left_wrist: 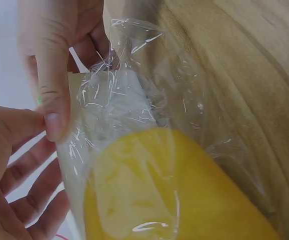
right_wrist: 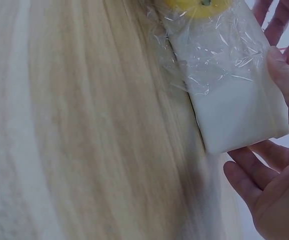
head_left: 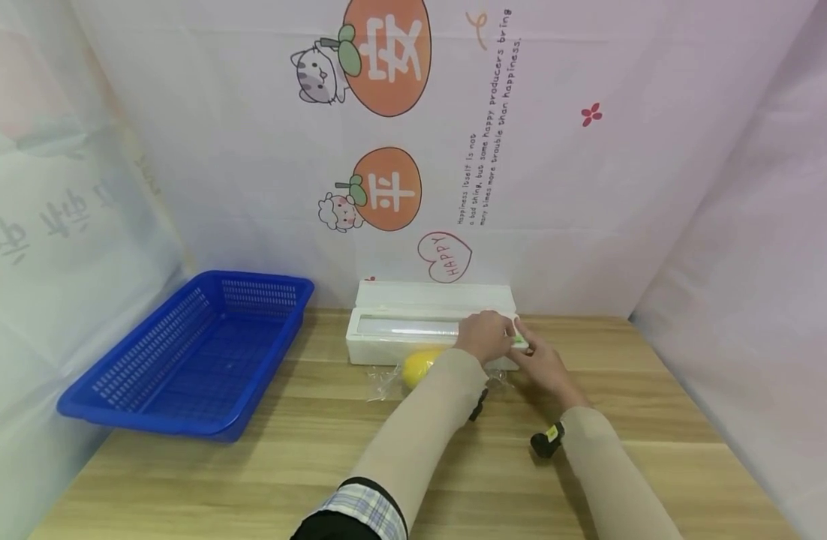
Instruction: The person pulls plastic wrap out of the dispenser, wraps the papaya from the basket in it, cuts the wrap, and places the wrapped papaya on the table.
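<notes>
A white box [head_left: 380, 352] is lying at the back edge of the counter [head_left: 251, 487]. The right hand [head_left: 545, 365] is curling its fingers round the right end; the left hand [head_left: 484, 335] is arching over it, fingers' hold unclear. A wrapped yellow object [head_left: 419, 366] is resting in front.

Sheet-walled booth [head_left: 562, 187], wood-grain table [head_left: 204, 480]

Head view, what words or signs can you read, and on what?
"安": upper orange fruit print
"平": lower orange fruit print
"Happiness itself is not a bad thing, but some happy producers bring many times more trouble than happiness.": back cloth
"HAPPY": red heart print
Unreadable: faint characters on left cloth; yellow wrist label
</notes>
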Demonstrator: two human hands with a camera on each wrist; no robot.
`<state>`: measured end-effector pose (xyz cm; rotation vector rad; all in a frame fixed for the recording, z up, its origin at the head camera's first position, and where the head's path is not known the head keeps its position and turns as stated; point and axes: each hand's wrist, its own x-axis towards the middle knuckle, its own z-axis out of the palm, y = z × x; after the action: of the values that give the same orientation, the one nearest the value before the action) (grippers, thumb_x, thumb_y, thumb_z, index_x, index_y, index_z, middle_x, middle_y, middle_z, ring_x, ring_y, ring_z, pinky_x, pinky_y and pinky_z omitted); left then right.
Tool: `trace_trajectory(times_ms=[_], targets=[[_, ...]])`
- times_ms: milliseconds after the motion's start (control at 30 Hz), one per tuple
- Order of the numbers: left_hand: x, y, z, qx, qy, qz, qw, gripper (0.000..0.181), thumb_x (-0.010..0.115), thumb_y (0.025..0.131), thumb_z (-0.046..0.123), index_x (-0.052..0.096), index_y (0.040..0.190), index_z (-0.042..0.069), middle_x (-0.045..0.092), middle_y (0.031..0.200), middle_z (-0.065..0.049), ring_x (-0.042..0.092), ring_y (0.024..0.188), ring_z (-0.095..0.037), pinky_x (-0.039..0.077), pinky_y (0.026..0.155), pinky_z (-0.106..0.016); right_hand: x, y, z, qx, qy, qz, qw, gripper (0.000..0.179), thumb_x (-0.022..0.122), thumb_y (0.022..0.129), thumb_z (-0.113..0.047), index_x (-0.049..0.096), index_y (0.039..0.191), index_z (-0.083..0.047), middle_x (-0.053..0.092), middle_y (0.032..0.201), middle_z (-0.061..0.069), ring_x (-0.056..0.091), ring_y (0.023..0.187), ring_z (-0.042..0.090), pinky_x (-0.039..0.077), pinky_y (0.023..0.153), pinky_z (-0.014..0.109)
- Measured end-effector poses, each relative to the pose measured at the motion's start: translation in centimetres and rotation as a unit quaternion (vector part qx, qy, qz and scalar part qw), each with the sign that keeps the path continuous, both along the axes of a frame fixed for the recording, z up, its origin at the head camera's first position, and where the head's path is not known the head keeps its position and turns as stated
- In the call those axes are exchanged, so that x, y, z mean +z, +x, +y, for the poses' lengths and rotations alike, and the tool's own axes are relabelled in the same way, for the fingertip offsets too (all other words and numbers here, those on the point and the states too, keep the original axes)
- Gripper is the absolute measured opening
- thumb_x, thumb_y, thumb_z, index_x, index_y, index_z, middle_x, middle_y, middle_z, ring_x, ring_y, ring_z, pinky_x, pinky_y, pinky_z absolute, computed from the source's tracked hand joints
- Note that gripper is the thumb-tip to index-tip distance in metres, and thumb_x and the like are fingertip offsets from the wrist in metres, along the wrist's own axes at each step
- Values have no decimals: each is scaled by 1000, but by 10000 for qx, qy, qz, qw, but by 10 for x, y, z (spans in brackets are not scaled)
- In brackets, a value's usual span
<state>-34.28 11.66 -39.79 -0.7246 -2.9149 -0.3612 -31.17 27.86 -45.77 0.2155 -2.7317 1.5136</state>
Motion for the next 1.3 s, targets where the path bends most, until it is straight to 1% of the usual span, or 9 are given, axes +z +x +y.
trace_trajectory(times_ms=[200,367,467,600,733,833,1033,1200,1300], targets=[[6,3,0,-42,-258,14,9997,15,66,97,35,78,104,29,72,101,14,64,86,-8,53,74,-26,-2,0,-1,-14,56,-14,10000,79,61,97,-51,19,160,-30,48,144,26,57,111,34,48,94,48],[4,-3,-7,-99,268,-310,9991,10,69,94,27,78,91,23,70,86,13,61,76,-7,49,67,-22,3,0,-1,-54,222,-10,9997,81,61,96,-53,18,161,-28,47,144,29,55,115,36,46,95,49],[4,-4,-11,-111,406,-456,9981,8,71,92,25,78,89,21,70,85,12,59,76,-7,48,67,-21,4,0,0,6,323,47,9995,82,61,97,-51,17,161,-25,44,145,31,55,116,37,47,95,49],[10,1,-12,60,20,-392,9992,12,72,92,32,79,100,26,73,97,12,63,84,-10,51,75,-27,3,-2,0,84,416,97,9991,82,60,98,-50,16,161,-23,44,145,32,57,113,36,50,91,45],[11,3,-10,252,-223,-278,9990,12,68,95,33,78,102,32,73,98,13,65,84,-13,52,76,-35,3,-1,0,37,496,111,9987,82,59,97,-53,16,161,-25,45,145,31,58,112,36,49,92,47],[11,3,-11,231,-248,-298,9990,14,66,96,29,78,101,31,72,96,12,63,81,-13,53,75,-35,3,-1,0,47,478,148,9987,83,60,97,-53,16,161,-24,43,147,31,58,113,36,49,94,48],[8,-1,-21,4,129,-579,9982,15,64,95,22,78,90,20,71,87,10,59,75,-9,52,71,-28,3,2,0,102,380,88,9992,83,59,97,-53,14,161,-25,41,148,31,56,115,36,49,94,48],[8,-2,-32,-151,505,-752,9958,12,68,95,23,79,92,17,73,94,8,62,84,-8,51,82,-23,3,2,1,11,344,12,9994,83,60,97,-53,15,161,-27,44,146,30,56,115,36,49,93,46],[12,0,-35,-244,507,-870,9946,20,69,96,24,74,79,13,69,80,6,59,74,-9,51,75,-23,3,1,0,-31,362,39,9993,82,60,96,-53,16,161,-26,46,144,31,58,112,34,51,88,40]])
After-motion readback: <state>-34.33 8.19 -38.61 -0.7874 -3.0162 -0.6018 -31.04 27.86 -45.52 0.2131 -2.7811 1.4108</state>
